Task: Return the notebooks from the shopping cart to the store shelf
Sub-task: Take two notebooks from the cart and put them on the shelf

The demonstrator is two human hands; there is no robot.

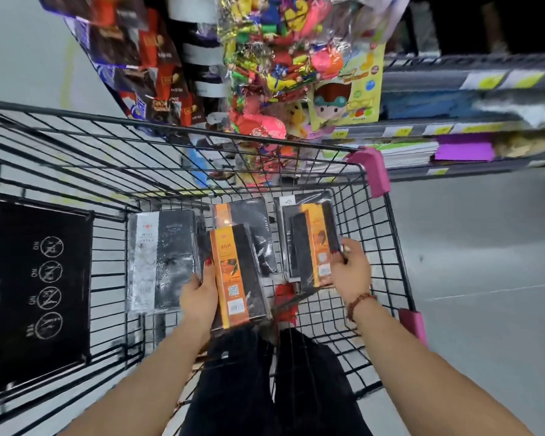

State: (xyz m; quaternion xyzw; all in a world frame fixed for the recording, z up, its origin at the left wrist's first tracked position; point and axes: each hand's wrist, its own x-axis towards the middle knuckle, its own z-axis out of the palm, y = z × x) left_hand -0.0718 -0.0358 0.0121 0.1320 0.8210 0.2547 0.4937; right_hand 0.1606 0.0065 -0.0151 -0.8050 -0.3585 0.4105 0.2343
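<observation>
Both hands in the shopping cart (373,171), a notebook each.
My left hand (199,294) grips the orange-banded notebook (241,278); my right hand (353,269) pinches the edge of a second notebook (312,243), perhaps resting on the cart floor.

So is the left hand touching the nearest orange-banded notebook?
Touching. The head view shows the left hand gripping the orange-banded notebook by its left edge, thumb on the cover.

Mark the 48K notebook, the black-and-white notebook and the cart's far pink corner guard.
48K notebook (239,276): head view, cover centre, just right of the orange band.
black-and-white notebook (162,261): head view, middle of the wrapped cover.
far pink corner guard (373,171): head view, on its outer face.
</observation>
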